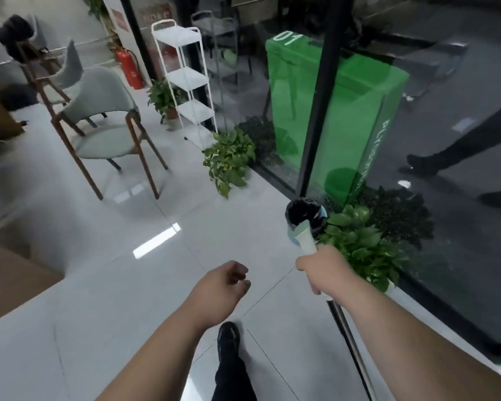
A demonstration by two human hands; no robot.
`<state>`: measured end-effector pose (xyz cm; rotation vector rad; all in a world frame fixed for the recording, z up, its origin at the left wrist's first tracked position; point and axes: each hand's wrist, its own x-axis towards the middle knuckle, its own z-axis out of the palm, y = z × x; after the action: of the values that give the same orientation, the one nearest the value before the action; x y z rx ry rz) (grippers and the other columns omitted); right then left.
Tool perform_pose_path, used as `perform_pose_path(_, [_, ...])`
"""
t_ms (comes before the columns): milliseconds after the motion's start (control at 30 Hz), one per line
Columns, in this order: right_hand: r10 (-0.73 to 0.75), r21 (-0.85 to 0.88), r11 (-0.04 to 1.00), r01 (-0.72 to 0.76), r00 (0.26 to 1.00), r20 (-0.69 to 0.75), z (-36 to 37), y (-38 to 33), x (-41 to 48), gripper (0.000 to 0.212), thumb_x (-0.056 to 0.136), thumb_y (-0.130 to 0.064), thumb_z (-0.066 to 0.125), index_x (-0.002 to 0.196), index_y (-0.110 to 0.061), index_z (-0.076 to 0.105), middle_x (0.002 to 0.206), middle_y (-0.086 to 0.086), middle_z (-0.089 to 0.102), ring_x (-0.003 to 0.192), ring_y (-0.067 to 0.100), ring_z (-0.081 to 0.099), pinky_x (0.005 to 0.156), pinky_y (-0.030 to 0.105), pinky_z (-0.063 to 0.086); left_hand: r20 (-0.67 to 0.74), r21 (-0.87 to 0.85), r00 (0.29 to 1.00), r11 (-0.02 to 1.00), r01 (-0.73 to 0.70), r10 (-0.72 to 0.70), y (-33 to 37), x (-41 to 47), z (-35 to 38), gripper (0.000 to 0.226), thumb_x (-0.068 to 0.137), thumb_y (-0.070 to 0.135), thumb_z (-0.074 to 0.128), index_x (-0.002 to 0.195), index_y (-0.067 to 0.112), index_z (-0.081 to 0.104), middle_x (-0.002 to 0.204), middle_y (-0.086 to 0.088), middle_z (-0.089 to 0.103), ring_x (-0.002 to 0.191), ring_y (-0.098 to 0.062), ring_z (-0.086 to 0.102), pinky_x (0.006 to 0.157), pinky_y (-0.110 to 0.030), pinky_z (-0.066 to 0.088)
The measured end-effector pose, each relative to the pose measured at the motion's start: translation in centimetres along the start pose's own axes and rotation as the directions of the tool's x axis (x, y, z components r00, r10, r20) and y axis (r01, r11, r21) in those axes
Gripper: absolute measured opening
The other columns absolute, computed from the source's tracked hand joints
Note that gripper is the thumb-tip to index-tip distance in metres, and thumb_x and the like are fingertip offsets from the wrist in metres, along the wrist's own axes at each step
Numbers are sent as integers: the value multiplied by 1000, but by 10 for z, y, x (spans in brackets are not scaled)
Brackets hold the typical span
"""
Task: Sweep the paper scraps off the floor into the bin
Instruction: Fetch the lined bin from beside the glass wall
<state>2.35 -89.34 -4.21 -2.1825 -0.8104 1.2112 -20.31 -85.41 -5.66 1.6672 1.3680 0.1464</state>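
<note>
Fingers of the right hand (326, 270) wrap firmly round the white-and-green grip of a steel-poled sweeping handle (305, 241), whose long axis runs from below the fist up towards the small round bin lined with a black bag (305, 214), just beyond the knuckles. Its working end is out of view and no paper scraps show. The left hand (223, 285), loosely curled and empty, lies farther from the bin.

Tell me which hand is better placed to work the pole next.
Right. The right hand grips the pole, its pale grip pointing at the black-lined bin; the left hand hangs loosely curled, holding nothing.
</note>
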Motion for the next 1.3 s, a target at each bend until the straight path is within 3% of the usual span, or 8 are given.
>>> perform_pose_path(133, [116, 37, 993, -113, 989, -96, 3, -30, 79, 7, 83, -10, 60, 83, -5, 56, 61, 10, 54, 52, 23, 50, 43, 20, 37, 130, -1, 991, 1000, -14, 14, 10, 110, -31, 15, 99, 30, 62, 113, 29, 64, 111, 12, 69, 98, -5, 64, 78, -16, 46])
perform_pose_path(367, [327, 189, 936, -297, 932, -158, 5, -55, 198, 8, 79, -14, 61, 83, -7, 59, 64, 8, 54, 54, 25, 52, 51, 27, 41, 291, 77, 956, 997, 15, -37, 40, 276, -56, 22, 99, 32, 61, 120, 29, 65, 119, 13, 68, 105, -7, 63, 77, -17, 45])
perform_pose_path(500, [452, 276, 872, -404, 881, -139, -4, -40, 268, 13, 86, -13, 61, 77, -8, 54, 65, 8, 53, 50, 22, 50, 40, 17, 38, 350, 145, 932, 989, 39, -89, 49, 351, -32, 24, 100, 31, 59, 122, 28, 65, 113, 13, 68, 87, -2, 60, 66, -12, 43])
perform_pose_path(567, [487, 261, 854, -450, 868, -98, -9, -27, 307, 20, 88, -16, 61, 70, -10, 54, 63, 8, 57, 48, 20, 52, 43, 19, 42, 379, 169, 916, 983, 73, -133, 47, 385, -14, 25, 100, 29, 58, 124, 26, 65, 108, 12, 68, 79, -1, 59, 60, -11, 43])
perform_pose_path(700, [546, 273, 812, -516, 836, -43, -9, 1, 381, 23, 90, -17, 60, 68, -11, 54, 66, 8, 58, 52, 20, 55, 46, 22, 43, 400, 184, 888, 969, 166, -228, 37, 450, 25, 22, 97, 29, 58, 119, 29, 66, 103, 6, 71, 78, -7, 59, 66, -17, 44])
perform_pose_path(833, [594, 342, 757, -557, 804, -5, 3, 34, 447, 20, 87, -4, 58, 69, -6, 49, 61, 9, 47, 50, 23, 45, 49, 27, 40, 421, 192, 860, 955, 227, -289, 14, 516, 70, 16, 96, 23, 59, 109, 32, 65, 108, 5, 73, 71, -8, 56, 58, -11, 43])
perform_pose_path(1133, [653, 379, 703, -602, 758, -7, 58, 112, 572, 8, 82, -6, 60, 78, -6, 53, 59, 5, 41, 55, 23, 41, 50, 30, 34, 481, 258, 818, 943, 211, -315, -54, 659, 176, 26, 99, 29, 60, 124, 31, 63, 119, 11, 67, 89, -8, 64, 72, -21, 48])
perform_pose_path(1300, [613, 325, 755, -569, 789, -42, 83, 146, 626, 13, 86, -11, 61, 75, -7, 55, 65, 6, 49, 60, 24, 46, 55, 34, 43, 465, 273, 811, 929, 251, -355, -86, 719, 221, 32, 97, 34, 61, 129, 29, 58, 116, 5, 67, 92, -13, 64, 82, -28, 52])
